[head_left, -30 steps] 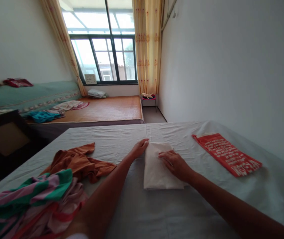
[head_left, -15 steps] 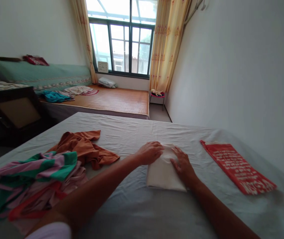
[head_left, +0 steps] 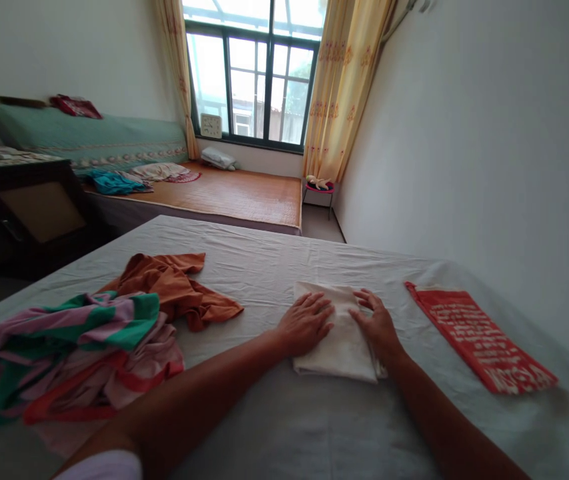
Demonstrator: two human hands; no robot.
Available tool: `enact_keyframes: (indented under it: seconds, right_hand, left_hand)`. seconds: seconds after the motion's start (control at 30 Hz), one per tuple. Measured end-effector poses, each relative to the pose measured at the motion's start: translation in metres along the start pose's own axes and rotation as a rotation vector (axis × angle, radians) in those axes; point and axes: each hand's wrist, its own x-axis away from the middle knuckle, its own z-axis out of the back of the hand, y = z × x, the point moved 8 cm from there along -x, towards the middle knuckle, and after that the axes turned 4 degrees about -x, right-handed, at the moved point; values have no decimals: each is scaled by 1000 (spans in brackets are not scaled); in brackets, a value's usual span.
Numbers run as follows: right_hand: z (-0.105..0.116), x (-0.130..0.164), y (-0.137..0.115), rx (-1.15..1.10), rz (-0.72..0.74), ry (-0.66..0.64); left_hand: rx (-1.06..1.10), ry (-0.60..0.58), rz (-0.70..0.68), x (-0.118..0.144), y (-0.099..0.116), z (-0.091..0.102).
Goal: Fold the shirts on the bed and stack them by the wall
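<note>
A white cloth (head_left: 339,353), folded into a neat rectangle, lies on the bed's pale sheet in front of me. My left hand (head_left: 308,321) rests flat on its left part, fingers stretched out. On the upper right edge of the cloth sits my right hand (head_left: 375,328), with its fingers apart and the palm turned inward. What kind of garment or cloth it is, I cannot tell. To the right lies a folded red cloth (head_left: 479,337) with white lettering. An orange-brown garment (head_left: 169,287) is crumpled on the left, beside a pink and green striped garment (head_left: 79,340).
The pale sheet (head_left: 244,260) covers the bed under my hands. Beyond it stands a second bed with a woven mat (head_left: 244,193). A dark cabinet (head_left: 39,207) is at the left, a small stool (head_left: 319,188) near the curtain, and a white wall (head_left: 464,133) along the right.
My left hand has come down and flattened onto the white cloth, nearer to me. The far edge of the cloth now lies flat, and my right hand has shifted slightly right.
</note>
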Motion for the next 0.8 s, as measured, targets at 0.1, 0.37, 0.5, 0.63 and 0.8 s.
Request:
enact_keyframes:
  seconds: [0.1, 0.37, 0.5, 0.63, 0.8]
  right_hand:
    - [10, -3, -15, -5, 83, 38]
    - [-18, 15, -52, 569, 459, -82]
    - [-56, 32, -44, 727, 447, -326]
    - [-47, 22, -10, 741, 243, -316]
    - [-13, 7, 19, 533, 68, -146]
  left_hand:
    - [3, 40, 5, -1, -2, 9]
    - [-70, -78, 57, 6, -21, -3]
    - [-110, -119, 53, 11, -23, -10]
    - [-119, -143, 58, 14, -24, -11]
    - [-99, -140, 81, 16, -27, -11]
